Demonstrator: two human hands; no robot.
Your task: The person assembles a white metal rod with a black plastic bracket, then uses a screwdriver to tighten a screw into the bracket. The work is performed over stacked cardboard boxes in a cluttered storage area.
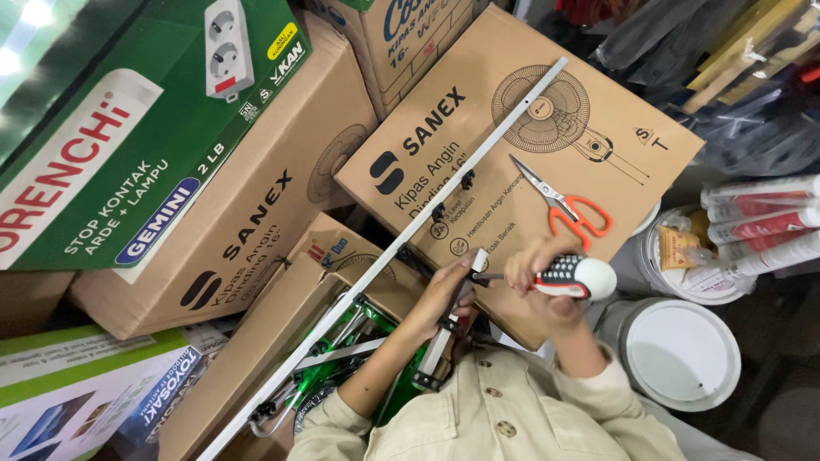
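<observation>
I see my right hand (547,269) closed round a screwdriver (571,277) handle; my left hand (448,286) grips a small white bracket (477,260) at the long white rail (401,243); orange scissors (565,203) lie on the cardboard box (598,111).

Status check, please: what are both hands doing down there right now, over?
Right hand gripping screwdriver, tip at small bracket. Left hand steadying white rail across cardboard box. Scissors lying nearby, apart from hands.
</observation>
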